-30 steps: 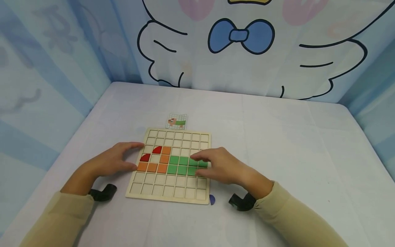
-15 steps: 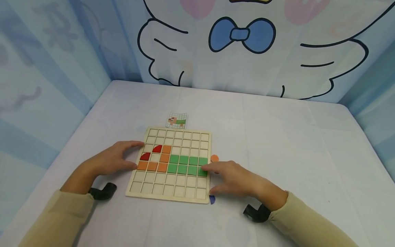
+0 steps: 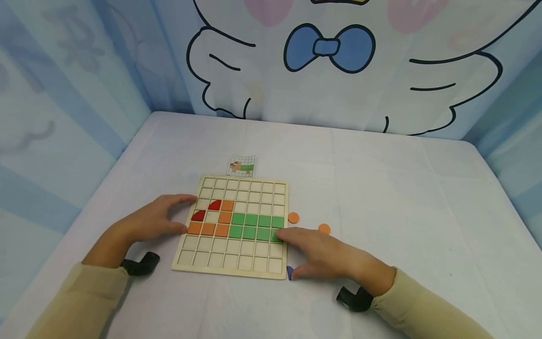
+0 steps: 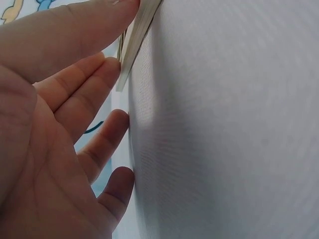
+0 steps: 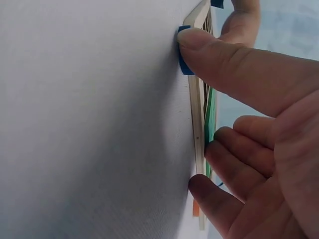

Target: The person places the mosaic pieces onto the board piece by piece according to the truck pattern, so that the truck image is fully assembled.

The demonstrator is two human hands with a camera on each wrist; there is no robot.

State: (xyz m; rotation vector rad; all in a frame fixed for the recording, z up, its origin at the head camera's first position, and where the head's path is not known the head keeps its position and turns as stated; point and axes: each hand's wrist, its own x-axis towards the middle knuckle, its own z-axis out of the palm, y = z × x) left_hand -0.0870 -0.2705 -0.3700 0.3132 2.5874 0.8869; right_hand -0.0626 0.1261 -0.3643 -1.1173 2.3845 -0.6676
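A wooden grid board (image 3: 228,274) lies on the white table, holding orange square tiles (image 3: 207,229), several green tiles (image 3: 251,227) and two red quarter-round pieces (image 3: 198,215). My left hand (image 3: 156,219) rests against the board's left edge, thumb and index finger spread apart. In the left wrist view its fingertips (image 4: 112,67) are right at the board's side. My right hand (image 3: 328,254) lies at the right edge, forefinger over the last green tile. Its thumb (image 5: 199,42) touches a blue half-round piece (image 5: 184,62) beside the board, partly covered in the right wrist view.
Two orange discs (image 3: 293,217) lie to the right of the board, one close to its edge and one behind my right hand. A small picture card (image 3: 241,165) with a gridded animal pattern sits just beyond the board. Printed curtains (image 3: 330,94) surround the table.
My right hand has drawn back from over the green tiles toward the board's right edge, its thumb reaching the blue piece. The orange discs have come into sight. The left hand stays put.
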